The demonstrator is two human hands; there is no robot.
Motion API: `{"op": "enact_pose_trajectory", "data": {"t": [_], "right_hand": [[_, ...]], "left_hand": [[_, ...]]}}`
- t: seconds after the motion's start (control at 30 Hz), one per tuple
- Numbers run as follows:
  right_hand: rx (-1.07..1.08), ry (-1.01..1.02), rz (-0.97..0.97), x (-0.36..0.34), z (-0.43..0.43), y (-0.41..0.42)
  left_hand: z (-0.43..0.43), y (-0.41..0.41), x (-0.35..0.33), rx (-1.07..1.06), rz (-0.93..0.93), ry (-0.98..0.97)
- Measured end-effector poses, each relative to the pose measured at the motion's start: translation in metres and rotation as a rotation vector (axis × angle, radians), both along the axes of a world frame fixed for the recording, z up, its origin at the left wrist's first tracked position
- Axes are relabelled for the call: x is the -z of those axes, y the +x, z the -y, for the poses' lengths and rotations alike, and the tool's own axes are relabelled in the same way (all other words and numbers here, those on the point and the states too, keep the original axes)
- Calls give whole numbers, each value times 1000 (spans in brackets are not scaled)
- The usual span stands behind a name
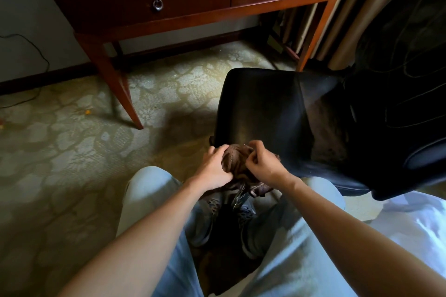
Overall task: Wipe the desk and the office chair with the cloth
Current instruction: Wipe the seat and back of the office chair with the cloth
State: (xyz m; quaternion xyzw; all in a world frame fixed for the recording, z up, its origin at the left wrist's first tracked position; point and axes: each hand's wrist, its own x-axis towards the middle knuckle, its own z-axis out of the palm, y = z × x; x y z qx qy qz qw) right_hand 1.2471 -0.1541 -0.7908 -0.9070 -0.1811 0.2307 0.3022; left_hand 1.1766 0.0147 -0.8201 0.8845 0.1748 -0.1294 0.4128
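Cloth [237, 164] bunched at chair [260, 103] edge, left hand [213, 169] gripping it at nine o'clock, right hand [261, 164] pinching at three.

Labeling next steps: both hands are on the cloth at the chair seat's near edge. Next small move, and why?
Probably push the cloth forward across the seat. The left hand and right hand both grip it, bunched at the seat's near edge. The rest of the seat lies ahead of it, with a pale haze that may be dust or glare.
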Motion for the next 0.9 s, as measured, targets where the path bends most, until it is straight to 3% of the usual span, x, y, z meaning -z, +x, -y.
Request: {"op": "enact_pose_trajectory", "data": {"t": [0.17,0.3,0.4,0.63,0.9], "right_hand": [[-16,-165,158,17,0,-4],[84,-132,210,16,-4,3],[95,-155,227,15,-11,14],[78,-128,68,24,-16,36],[14,-114,174,27,-15,36]], "left_hand": [[0,-2,1,-78,10,-116],[4,-1,6,-158,71,-159],[10,0,14,-209,133,-105],[15,2,29,-223,273,12],[18,2,33,-212,304,124]]}}
